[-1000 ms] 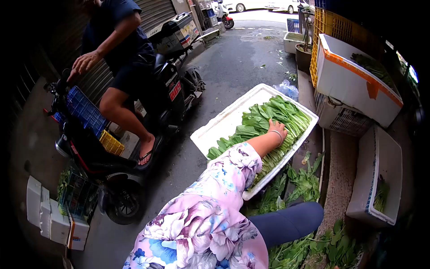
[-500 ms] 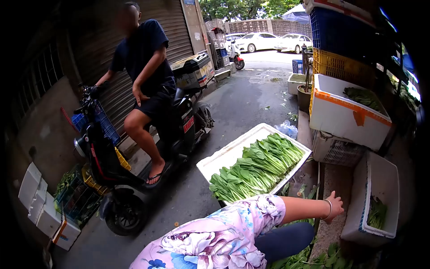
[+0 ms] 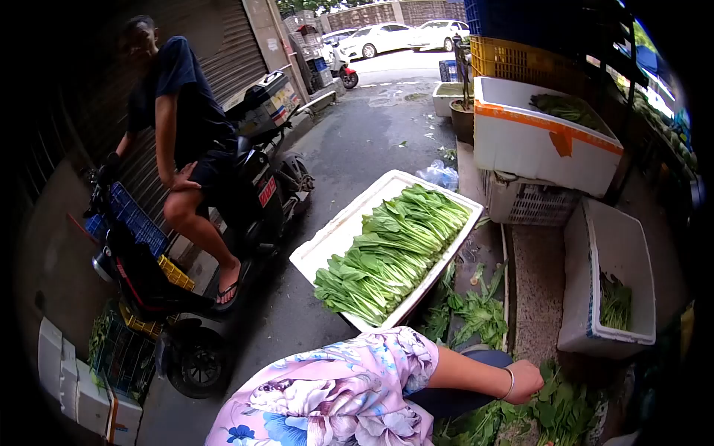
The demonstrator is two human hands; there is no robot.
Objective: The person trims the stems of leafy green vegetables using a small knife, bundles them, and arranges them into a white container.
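My right hand (image 3: 525, 382), with a bangle at the wrist, is closed at the lower right beside loose leafy greens (image 3: 567, 405); its fingertips are turned away, so what they hold is hidden. Up and to the left of it, a white foam box (image 3: 332, 236) bears neat rows of green leafy vegetables (image 3: 394, 256), their pale stems towards the lower right. More loose leaves (image 3: 480, 312) lie between that box and the step. My left hand is out of the picture.
A person (image 3: 182, 111) sits on a black scooter (image 3: 253, 193) at the left. Foam boxes (image 3: 543, 137) and a crate (image 3: 529, 199) are stacked at the right. Another foam box (image 3: 580, 297) with some greens lies tilted near my right hand. Cars (image 3: 383, 39) stand beyond the alley.
My right hand has left the vegetables in the foam box, moved right with fingers spread, then down to the loose greens and closed. The seated person's hand now rests on the thigh.
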